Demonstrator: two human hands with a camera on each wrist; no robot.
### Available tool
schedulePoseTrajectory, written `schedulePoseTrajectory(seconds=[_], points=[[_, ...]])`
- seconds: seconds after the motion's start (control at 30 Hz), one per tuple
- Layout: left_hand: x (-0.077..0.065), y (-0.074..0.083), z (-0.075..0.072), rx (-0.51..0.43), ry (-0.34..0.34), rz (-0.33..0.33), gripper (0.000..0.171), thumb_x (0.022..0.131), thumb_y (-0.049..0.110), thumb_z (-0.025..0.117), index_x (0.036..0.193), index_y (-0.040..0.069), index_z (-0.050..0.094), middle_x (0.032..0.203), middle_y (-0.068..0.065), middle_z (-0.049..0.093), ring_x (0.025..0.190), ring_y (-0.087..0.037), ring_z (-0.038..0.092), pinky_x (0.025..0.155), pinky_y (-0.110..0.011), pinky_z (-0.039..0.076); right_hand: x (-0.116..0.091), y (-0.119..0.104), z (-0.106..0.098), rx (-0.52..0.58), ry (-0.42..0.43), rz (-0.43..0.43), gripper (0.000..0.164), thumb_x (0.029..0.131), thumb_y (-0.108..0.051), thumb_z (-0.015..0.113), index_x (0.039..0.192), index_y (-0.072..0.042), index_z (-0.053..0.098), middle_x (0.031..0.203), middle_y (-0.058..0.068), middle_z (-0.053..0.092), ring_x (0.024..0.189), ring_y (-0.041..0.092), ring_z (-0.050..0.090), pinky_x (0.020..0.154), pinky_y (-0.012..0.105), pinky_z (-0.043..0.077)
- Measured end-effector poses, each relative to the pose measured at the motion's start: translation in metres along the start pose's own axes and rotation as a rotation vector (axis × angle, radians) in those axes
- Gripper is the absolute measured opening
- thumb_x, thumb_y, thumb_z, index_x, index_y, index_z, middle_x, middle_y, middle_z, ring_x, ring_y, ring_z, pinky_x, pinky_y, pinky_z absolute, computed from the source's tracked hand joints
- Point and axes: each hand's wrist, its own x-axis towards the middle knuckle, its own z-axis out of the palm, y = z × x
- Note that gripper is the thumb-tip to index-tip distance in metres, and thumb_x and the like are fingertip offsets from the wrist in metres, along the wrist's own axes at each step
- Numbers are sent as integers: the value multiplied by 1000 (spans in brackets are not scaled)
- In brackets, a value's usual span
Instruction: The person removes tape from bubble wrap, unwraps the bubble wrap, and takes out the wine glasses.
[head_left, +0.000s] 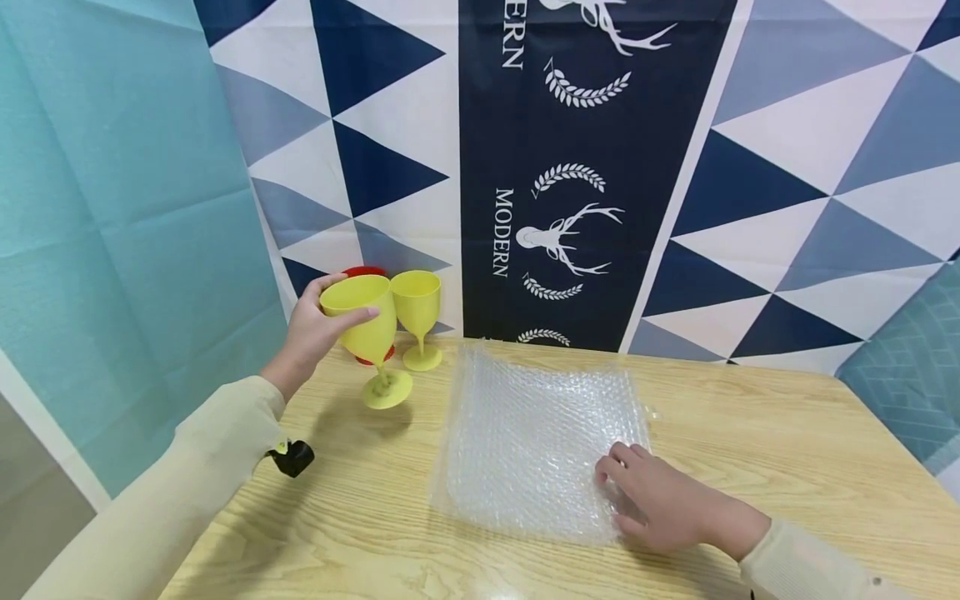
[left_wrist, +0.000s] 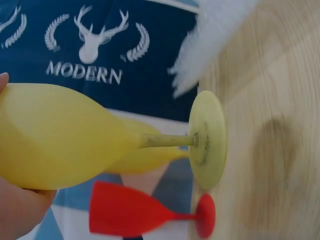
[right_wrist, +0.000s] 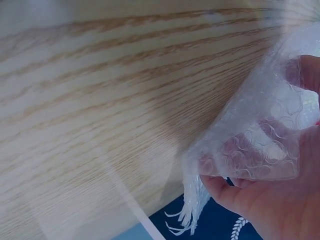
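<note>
My left hand (head_left: 315,325) holds a yellow goblet (head_left: 367,329) round its bowl, thumb across the front. In the left wrist view the goblet's foot hangs above the wood, with a shadow beside it. Behind it stand a second yellow goblet (head_left: 417,304) and a red goblet (left_wrist: 132,210), which is mostly hidden in the head view. A sheet of clear bubble wrap (head_left: 525,442) lies on the table. At its near right edge, my right hand (head_left: 663,504) grips the wrap; fingers show through the plastic (right_wrist: 265,155) in the right wrist view.
The light wooden table (head_left: 750,433) meets a patterned cloth backdrop (head_left: 585,167) at its back edge. A teal cloth (head_left: 135,208) hangs on the left. A black wrist device (head_left: 292,458) sticks out below the left cuff.
</note>
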Motion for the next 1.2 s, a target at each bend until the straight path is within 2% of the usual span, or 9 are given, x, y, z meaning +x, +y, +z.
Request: schedulePoseTrajectory(seconds=[0.23,0.37,0.47,0.57,0.7,0.9,1.2], points=[[11,-15,-12,18,76,-36,79,88,30,71,149,8,26,134,-7,44,109,-13,48,84,-11,48,-3,0,-1,-43,60,-32,39,78,-23,73,111,-16,53,100,-6,48,84,7,39,68,24,40],[17,-22,-12,29,92,-71,81,88,33,72,150,10,25,140,-11,42,115,-18,48,94,-20,50,-4,-1,-3,-33,48,-17,39,78,-23,73,111,-16,53,100,-7,47,84,6,39,68,25,40],[22,-28,-8,38,89,-90,84,87,33,73,150,11,23,146,-15,41,123,-26,47,106,-35,49,-5,-2,-4,-30,45,-13,38,79,-23,73,111,-15,54,100,-7,48,85,6,40,69,25,42],[27,-35,0,28,83,-104,85,85,31,74,150,11,23,147,-17,40,129,-31,45,113,-44,44,-6,-3,-4,-23,35,-4,38,79,-23,72,112,-15,54,102,-6,49,86,6,41,70,27,43],[31,-45,11,7,89,-119,85,84,28,76,149,11,24,147,-18,40,131,-33,45,113,-46,43,-6,-3,-4,-14,30,-1,38,79,-22,72,112,-15,54,102,-6,49,86,7,41,70,26,43],[34,-56,22,27,106,-124,86,82,27,78,148,12,26,147,-16,42,132,-33,47,112,-45,44,-5,-4,-1,13,4,14,38,80,-24,72,113,-16,54,102,-6,49,86,5,40,70,25,42],[27,-64,31,45,87,-133,89,82,30,77,150,16,21,149,-14,40,134,-32,44,113,-46,43,-8,-4,4,19,19,7,38,80,-23,72,113,-16,55,103,-7,48,87,5,40,70,25,42]])
